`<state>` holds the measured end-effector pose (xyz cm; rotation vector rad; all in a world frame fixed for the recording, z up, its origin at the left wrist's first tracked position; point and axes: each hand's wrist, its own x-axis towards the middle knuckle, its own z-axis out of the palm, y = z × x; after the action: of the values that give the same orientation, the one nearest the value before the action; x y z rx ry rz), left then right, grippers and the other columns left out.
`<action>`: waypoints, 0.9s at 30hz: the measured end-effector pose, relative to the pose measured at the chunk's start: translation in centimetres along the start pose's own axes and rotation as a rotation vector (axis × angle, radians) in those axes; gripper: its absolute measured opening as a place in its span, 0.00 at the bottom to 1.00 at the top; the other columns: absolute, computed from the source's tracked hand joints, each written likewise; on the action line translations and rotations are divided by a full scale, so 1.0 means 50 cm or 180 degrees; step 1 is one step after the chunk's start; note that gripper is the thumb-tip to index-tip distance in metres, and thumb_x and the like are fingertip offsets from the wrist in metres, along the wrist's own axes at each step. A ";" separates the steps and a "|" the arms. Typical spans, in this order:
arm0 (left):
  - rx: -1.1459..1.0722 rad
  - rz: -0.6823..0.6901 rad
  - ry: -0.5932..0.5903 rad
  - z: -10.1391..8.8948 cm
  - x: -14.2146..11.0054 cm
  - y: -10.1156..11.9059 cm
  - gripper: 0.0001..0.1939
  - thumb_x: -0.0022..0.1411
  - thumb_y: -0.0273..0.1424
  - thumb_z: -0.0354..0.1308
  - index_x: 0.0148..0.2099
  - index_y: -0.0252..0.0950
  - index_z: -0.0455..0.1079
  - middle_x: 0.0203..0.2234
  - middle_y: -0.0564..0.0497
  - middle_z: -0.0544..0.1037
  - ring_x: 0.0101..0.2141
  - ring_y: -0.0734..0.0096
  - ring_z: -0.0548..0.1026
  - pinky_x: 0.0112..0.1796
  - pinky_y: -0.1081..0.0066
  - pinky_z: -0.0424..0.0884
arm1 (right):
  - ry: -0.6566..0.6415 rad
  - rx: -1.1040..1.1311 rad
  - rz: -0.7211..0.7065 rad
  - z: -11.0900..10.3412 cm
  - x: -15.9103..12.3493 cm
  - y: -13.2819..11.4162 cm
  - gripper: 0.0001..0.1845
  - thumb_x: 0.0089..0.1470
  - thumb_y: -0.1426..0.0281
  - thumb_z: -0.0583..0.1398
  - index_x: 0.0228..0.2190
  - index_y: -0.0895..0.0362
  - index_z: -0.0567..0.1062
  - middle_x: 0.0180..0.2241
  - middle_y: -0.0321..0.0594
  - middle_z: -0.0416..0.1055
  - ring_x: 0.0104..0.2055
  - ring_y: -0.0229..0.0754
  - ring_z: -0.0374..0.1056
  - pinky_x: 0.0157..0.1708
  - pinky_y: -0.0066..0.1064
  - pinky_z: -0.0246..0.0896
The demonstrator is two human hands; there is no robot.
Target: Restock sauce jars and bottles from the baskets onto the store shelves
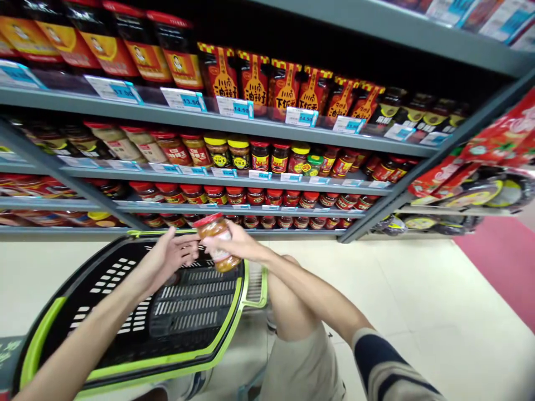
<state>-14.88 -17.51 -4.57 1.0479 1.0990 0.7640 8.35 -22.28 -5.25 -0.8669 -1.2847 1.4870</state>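
A glass jar point(225, 260) with a red lid, a pale label and orange-brown contents is gripped in my right hand point(239, 243). It is tilted above the far right part of a black shopping basket point(167, 356) with lime-green trim. My left hand point(178, 255) is beside the jar's lid, its fingers loosely spread and holding nothing. Whether its fingertips touch the lid I cannot tell. Below both hands the slotted floor of the basket shows, and a small dark round shape near my left wrist is too unclear to name.
Grey shelves point(259, 131) full of sauce jars and price tags rise in front of me. Red packets point(443, 175) and bagged goods sit on a side shelf at the right. My bent knee is right of the basket, over a pale tiled floor point(397, 284).
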 end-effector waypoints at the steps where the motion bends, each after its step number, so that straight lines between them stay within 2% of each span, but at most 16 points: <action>1: -0.0133 0.0056 -0.0107 0.023 -0.006 -0.006 0.31 0.67 0.57 0.64 0.50 0.32 0.83 0.35 0.43 0.84 0.34 0.60 0.79 0.29 0.69 0.75 | 0.0109 0.0420 0.0090 -0.013 -0.002 -0.009 0.41 0.52 0.41 0.74 0.55 0.54 0.75 0.45 0.40 0.82 0.41 0.43 0.80 0.45 0.34 0.78; 3: -0.0283 0.0165 -0.0279 0.064 -0.024 -0.023 0.30 0.65 0.55 0.68 0.53 0.32 0.82 0.40 0.41 0.85 0.40 0.57 0.81 0.35 0.66 0.80 | 0.0350 0.0899 0.0260 -0.036 -0.003 -0.020 0.37 0.54 0.39 0.71 0.47 0.57 0.77 0.39 0.42 0.82 0.36 0.41 0.79 0.41 0.32 0.78; 5: -0.0375 0.0161 -0.0461 0.100 -0.040 -0.039 0.30 0.66 0.55 0.68 0.53 0.32 0.81 0.47 0.37 0.85 0.47 0.52 0.82 0.40 0.61 0.83 | 0.0518 0.1053 0.0429 -0.050 -0.004 -0.027 0.36 0.59 0.37 0.65 0.43 0.59 0.78 0.36 0.44 0.82 0.34 0.41 0.78 0.39 0.32 0.77; 7: -0.0524 0.0155 -0.0659 0.130 -0.045 -0.050 0.30 0.68 0.55 0.67 0.53 0.32 0.81 0.53 0.34 0.83 0.50 0.49 0.82 0.42 0.56 0.84 | 0.0598 0.1143 0.0492 -0.057 -0.004 -0.033 0.40 0.64 0.34 0.55 0.44 0.59 0.78 0.37 0.47 0.83 0.36 0.45 0.79 0.40 0.35 0.78; 9: -0.0660 0.0208 -0.0725 0.149 -0.039 -0.059 0.27 0.69 0.53 0.67 0.53 0.34 0.80 0.55 0.35 0.82 0.51 0.50 0.83 0.45 0.54 0.85 | 0.0659 0.1148 0.0493 -0.058 -0.005 -0.040 0.44 0.67 0.33 0.47 0.48 0.59 0.78 0.40 0.51 0.83 0.42 0.50 0.80 0.43 0.39 0.79; 12: -0.0845 0.0202 -0.0754 0.158 -0.026 -0.076 0.23 0.68 0.49 0.71 0.53 0.36 0.78 0.54 0.38 0.84 0.49 0.54 0.84 0.49 0.53 0.84 | 0.0718 0.0980 0.0548 -0.056 -0.007 -0.043 0.45 0.68 0.36 0.43 0.55 0.59 0.75 0.44 0.55 0.83 0.49 0.56 0.80 0.49 0.45 0.79; 15: -0.1016 0.0144 -0.0847 0.154 -0.021 -0.093 0.21 0.68 0.46 0.71 0.54 0.37 0.78 0.53 0.40 0.85 0.50 0.55 0.85 0.53 0.51 0.82 | 0.0614 0.1033 0.0450 -0.059 -0.005 -0.031 0.36 0.69 0.42 0.49 0.57 0.58 0.74 0.48 0.55 0.83 0.53 0.56 0.80 0.52 0.46 0.78; 18: -0.1022 0.0206 -0.0898 0.149 -0.023 -0.097 0.20 0.66 0.43 0.74 0.53 0.36 0.81 0.53 0.39 0.85 0.51 0.55 0.84 0.53 0.56 0.82 | 0.0410 0.1178 0.0383 -0.063 0.003 -0.010 0.27 0.70 0.49 0.54 0.52 0.58 0.76 0.50 0.54 0.83 0.54 0.53 0.80 0.54 0.42 0.77; 21: -0.0810 0.0232 -0.0856 0.146 -0.028 -0.094 0.25 0.60 0.42 0.78 0.55 0.36 0.82 0.55 0.37 0.85 0.52 0.53 0.84 0.52 0.60 0.82 | 0.0377 0.1092 0.0471 -0.055 0.015 0.007 0.30 0.68 0.44 0.57 0.48 0.58 0.78 0.48 0.52 0.84 0.50 0.50 0.80 0.51 0.39 0.77; 23: -0.0518 0.0235 -0.0719 0.143 -0.030 -0.099 0.29 0.58 0.43 0.80 0.57 0.36 0.82 0.55 0.38 0.85 0.53 0.51 0.84 0.53 0.60 0.81 | 0.0561 0.0863 0.0509 -0.047 0.023 0.019 0.32 0.61 0.42 0.66 0.49 0.57 0.77 0.44 0.47 0.84 0.44 0.46 0.80 0.46 0.36 0.78; 25: -0.0224 0.0213 -0.0479 0.138 -0.025 -0.110 0.31 0.56 0.45 0.80 0.58 0.36 0.82 0.54 0.38 0.86 0.52 0.50 0.85 0.52 0.60 0.82 | 0.0677 0.0582 0.0523 -0.047 0.035 0.033 0.34 0.53 0.44 0.74 0.48 0.56 0.78 0.40 0.40 0.83 0.38 0.42 0.78 0.42 0.32 0.77; 27: -0.0056 0.0117 -0.0239 0.131 -0.011 -0.121 0.34 0.54 0.46 0.81 0.59 0.35 0.82 0.53 0.39 0.86 0.53 0.50 0.84 0.51 0.60 0.83 | 0.0714 0.0362 0.0497 -0.057 0.050 0.047 0.33 0.50 0.46 0.77 0.45 0.56 0.80 0.37 0.36 0.82 0.36 0.39 0.76 0.40 0.29 0.75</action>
<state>-8.82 -21.95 -9.42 1.0759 1.0097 0.7563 9.80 -19.03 -7.94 -1.0454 -0.9775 1.5195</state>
